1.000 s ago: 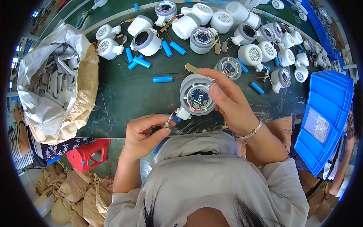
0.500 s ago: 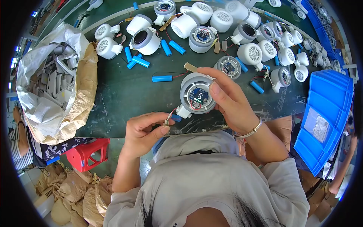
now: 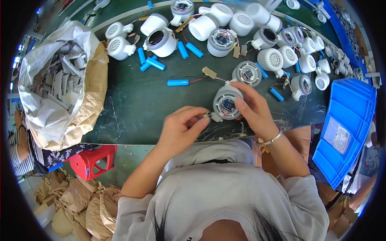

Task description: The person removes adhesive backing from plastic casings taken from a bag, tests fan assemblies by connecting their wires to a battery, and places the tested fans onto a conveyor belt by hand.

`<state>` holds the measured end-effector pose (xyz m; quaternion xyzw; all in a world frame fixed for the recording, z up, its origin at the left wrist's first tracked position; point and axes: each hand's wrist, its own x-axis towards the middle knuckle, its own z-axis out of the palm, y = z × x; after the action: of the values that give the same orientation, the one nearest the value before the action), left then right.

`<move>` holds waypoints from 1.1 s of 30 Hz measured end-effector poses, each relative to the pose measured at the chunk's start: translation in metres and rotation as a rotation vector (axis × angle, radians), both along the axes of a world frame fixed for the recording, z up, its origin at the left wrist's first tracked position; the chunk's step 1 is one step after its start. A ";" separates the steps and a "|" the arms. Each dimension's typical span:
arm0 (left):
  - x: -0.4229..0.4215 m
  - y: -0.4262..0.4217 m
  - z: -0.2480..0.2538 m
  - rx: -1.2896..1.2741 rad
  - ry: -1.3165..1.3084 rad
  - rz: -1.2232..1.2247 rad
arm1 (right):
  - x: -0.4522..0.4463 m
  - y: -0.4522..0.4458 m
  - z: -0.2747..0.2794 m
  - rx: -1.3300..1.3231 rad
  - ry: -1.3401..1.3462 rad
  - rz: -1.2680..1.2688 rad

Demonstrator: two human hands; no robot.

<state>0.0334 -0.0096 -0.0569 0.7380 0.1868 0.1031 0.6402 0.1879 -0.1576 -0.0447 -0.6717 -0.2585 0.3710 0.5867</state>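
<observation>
My right hand grips the side of a white round housing, whose open face shows a dark circuit board. My left hand pinches a small part on wires at the housing's short neck; the fingertips mostly hide that part. A blue battery lies above my left hand, wired in red to a tan tab near the top of the housing. Just behind the held housing, another open unit rests on the green table.
Many white housings and loose blue batteries lie along the back. A sack of grey parts stands at left, a blue crate at right. Below left are a red stool and, at the edge, a person's arm.
The housing and both hands have moved right, with my left hand also higher. The lit digits and dots on the board are no longer visible. The tan tab now lies apart from my right fingers.
</observation>
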 end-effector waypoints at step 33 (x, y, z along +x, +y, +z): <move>-0.086 0.223 0.144 1.283 0.378 0.997 | -0.104 0.430 0.036 -0.055 -1.214 0.616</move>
<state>-0.0528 0.2133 0.0873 0.7950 0.5009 0.3355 -0.0673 0.0837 0.2725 -0.0090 -0.6713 -0.7119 0.0847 0.1881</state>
